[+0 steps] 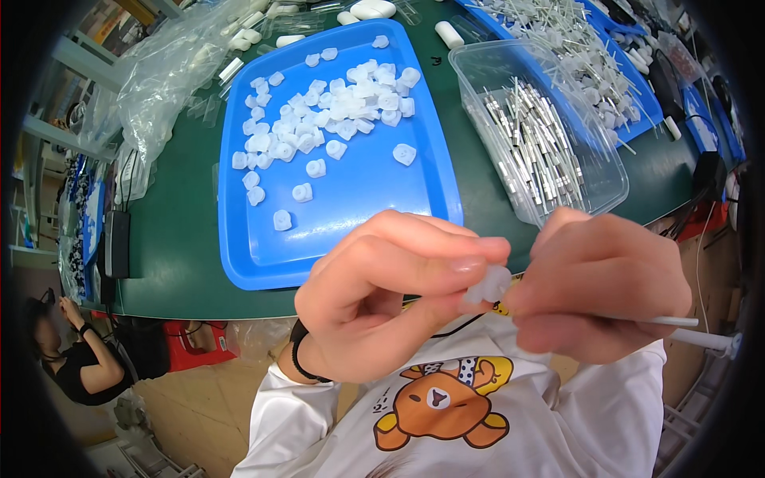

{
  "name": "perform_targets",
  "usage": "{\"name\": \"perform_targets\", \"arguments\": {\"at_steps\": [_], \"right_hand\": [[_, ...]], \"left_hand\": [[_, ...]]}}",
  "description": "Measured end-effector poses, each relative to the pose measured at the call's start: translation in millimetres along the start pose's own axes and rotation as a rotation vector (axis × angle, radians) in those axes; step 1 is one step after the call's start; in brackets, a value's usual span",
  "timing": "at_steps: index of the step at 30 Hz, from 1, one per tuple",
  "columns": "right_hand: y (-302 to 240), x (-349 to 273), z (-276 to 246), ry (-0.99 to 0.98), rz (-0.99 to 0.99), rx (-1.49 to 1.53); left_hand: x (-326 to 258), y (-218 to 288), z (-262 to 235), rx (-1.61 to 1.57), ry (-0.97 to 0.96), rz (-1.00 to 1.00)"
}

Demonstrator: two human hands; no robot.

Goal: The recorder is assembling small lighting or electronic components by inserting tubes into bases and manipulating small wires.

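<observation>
In front of my chest, my left hand (374, 291) pinches a small translucent white plastic cap (492, 285) between thumb and fingertips. Close against it, my right hand (602, 279) is closed around a thin white rod (676, 321), whose end sticks out to the right past the hand. Fingers hide the rod's other end, so I cannot tell whether it touches the cap. Beyond my left hand lies a blue tray (233, 253) with a heap of similar white caps (351, 103). A clear plastic box (612, 187) behind my right hand holds many thin rods with metallic sections (538, 147).
Another blue tray (649, 103) at the far right is piled with white caps on rods (578, 64). Clear plastic bags (179, 72) and white cylinders (449, 33) lie along the back of the green table (167, 247). A person in black (88, 370) sits at the left.
</observation>
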State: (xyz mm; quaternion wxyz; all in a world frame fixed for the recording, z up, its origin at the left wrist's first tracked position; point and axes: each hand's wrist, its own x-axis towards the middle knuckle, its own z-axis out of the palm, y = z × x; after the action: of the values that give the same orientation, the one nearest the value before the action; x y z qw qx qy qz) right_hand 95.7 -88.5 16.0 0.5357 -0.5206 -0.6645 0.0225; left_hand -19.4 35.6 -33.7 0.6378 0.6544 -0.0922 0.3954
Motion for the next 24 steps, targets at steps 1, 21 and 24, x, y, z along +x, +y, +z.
{"name": "perform_targets", "arguments": {"at_steps": [1, 21, 24], "right_hand": [[0.3, -0.3, 0.2, -0.027, -0.006, -0.001], [-11.1, 2.8, 10.3, 0.164, 0.177, 0.068], [-10.7, 2.8, 9.7, 0.147, 0.148, 0.049]], "left_hand": [[0.3, 1.6, -0.4, 0.043, -0.007, 0.012], [-0.7, 10.0, 4.6, -0.068, 0.026, -0.049], [-0.8, 9.8, 4.8, -0.080, 0.033, -0.042]]}}
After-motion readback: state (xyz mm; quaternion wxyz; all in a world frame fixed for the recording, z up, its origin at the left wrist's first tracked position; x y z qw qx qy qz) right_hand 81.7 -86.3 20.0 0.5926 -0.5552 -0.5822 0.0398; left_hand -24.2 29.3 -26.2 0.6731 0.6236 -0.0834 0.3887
